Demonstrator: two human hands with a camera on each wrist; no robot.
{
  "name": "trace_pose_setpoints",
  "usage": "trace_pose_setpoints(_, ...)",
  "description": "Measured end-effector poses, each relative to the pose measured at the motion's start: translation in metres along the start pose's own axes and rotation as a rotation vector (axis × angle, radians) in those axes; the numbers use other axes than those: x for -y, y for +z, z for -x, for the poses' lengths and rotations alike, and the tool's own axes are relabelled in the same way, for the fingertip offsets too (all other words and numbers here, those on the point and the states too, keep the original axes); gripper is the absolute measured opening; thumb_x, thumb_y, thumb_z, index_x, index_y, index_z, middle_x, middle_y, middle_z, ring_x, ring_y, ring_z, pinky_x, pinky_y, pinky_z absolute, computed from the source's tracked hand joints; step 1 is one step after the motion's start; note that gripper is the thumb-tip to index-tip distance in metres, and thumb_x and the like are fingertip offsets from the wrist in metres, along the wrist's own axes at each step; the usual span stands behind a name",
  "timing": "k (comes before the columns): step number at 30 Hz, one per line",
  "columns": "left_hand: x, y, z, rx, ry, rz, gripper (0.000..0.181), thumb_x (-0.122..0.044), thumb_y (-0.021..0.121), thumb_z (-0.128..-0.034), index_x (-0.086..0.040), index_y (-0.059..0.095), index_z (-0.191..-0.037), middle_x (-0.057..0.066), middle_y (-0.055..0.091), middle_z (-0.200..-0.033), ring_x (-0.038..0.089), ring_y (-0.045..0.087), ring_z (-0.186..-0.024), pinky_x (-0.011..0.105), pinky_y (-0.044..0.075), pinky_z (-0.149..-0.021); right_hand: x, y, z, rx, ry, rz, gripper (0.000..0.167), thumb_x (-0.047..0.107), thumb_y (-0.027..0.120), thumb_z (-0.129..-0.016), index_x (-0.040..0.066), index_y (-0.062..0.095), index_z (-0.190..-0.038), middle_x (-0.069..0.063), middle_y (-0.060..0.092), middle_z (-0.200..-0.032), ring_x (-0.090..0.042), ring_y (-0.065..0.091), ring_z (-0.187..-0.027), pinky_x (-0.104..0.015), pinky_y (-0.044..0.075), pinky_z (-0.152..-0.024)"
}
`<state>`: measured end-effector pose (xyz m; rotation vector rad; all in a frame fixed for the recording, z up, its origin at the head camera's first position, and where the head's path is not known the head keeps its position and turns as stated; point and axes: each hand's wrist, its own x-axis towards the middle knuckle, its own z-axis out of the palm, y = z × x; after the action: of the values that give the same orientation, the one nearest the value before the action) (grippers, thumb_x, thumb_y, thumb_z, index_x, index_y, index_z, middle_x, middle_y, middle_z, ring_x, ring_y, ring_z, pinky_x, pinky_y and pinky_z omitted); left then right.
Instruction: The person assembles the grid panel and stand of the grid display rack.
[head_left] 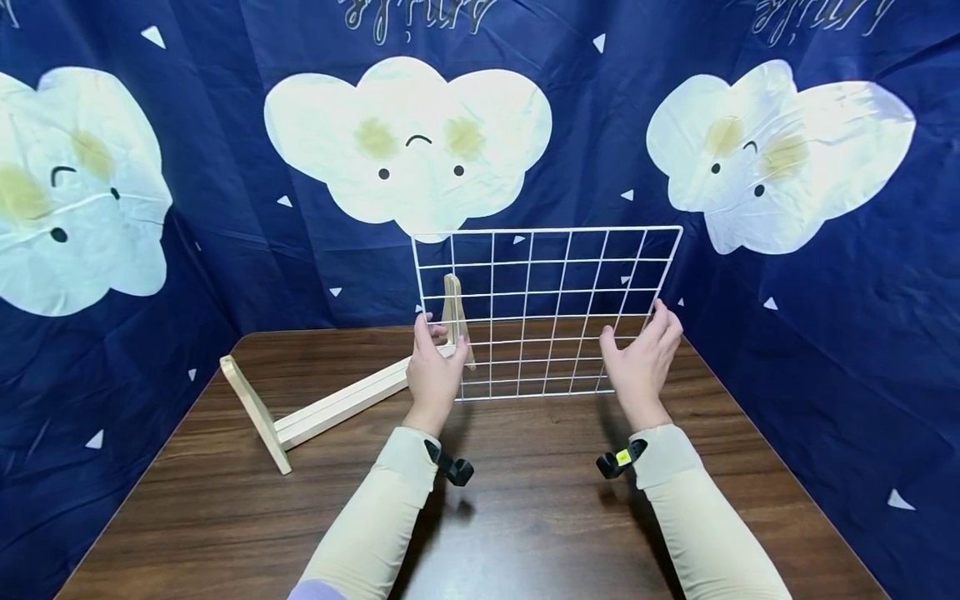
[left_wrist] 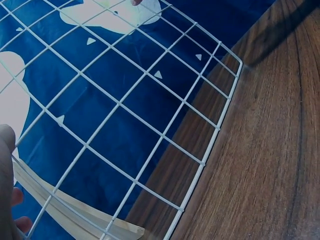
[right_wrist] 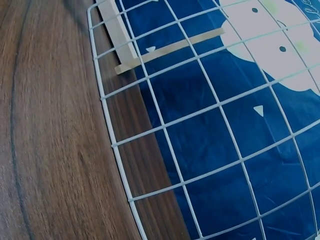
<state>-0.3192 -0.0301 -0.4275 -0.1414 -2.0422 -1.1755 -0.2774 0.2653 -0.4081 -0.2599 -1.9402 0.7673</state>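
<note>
White wire grid panel (head_left: pixel 526 317) stands raised between the two hands, tilted, its squares facing the person. The left hand (head_left: pixel 435 367) grips the left edge, thumb on the near side and fingers curled past the wire. Across the panel, the right hand (head_left: pixel 641 358) holds the right edge, its thumb and fingers spread wider, with that edge between them. The panel's bottom wire hangs low between the palms, close to the brown wooden table (head_left: pixel 525 500); I can't tell whether it touches. Just beyond the left fingertips is one upright of a pale wooden stand (head_left: pixel 345 406), whose bar runs out to the left of that hand. Past all the fingers, a blue curtain (head_left: pixel 600 167) with white clouds fills the background.
</note>
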Motion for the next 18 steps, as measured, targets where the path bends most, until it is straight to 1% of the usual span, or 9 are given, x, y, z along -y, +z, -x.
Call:
trace_pose_setpoints(5,0.000,-0.001,0.001,-0.009,0.002,-0.004,0.059,-0.019,0.079,-0.0842,-0.011,0.047,-0.134,0.000,0.067,-0.103,0.023,0.071,-0.094,0.048,0.051,-0.062,0.003,0.000,0.004,-0.008,-0.005,-0.001,0.083,0.028,0.077,-0.080,0.005,0.035,-0.149,-0.022,0.033,-0.141,-0.040,0.034,-0.132,-0.050,0.029,-0.112)
trace_pose_setpoints(11,0.001,-0.001,0.001,-0.018,0.001,-0.002,0.060,-0.020,0.079,-0.0832,-0.011,0.047,-0.133,0.000,0.068,-0.102,0.025,0.072,-0.093,0.048,0.051,-0.062,0.007,0.004,0.012,0.023,-0.029,-0.053,0.081,0.026,0.077,-0.080,0.003,0.039,-0.147,-0.023,0.033,-0.142,-0.039,0.034,-0.134,-0.050,0.028,-0.113)
trace_pose_setpoints(16,0.001,-0.001,0.001,-0.015,0.007,-0.003,0.058,-0.020,0.078,-0.0842,-0.011,0.047,-0.133,0.001,0.067,-0.102,0.026,0.072,-0.093,0.048,0.050,-0.062,0.012,0.006,0.016,0.016,-0.036,-0.057,0.081,0.027,0.079,-0.078,0.003,0.041,-0.146,-0.024,0.033,-0.143,-0.040,0.034,-0.134,-0.051,0.029,-0.112)
trace_pose_setpoints(18,0.001,0.000,0.001,-0.016,0.012,-0.005,0.058,-0.020,0.078,-0.0841,-0.011,0.047,-0.133,0.002,0.067,-0.102,0.027,0.072,-0.092,0.048,0.050,-0.061,0.015,0.006,0.017,0.028,-0.034,-0.060,0.081,0.027,0.079,-0.078,0.003,0.042,-0.145,-0.025,0.034,-0.143,-0.041,0.034,-0.133,-0.052,0.029,-0.112)
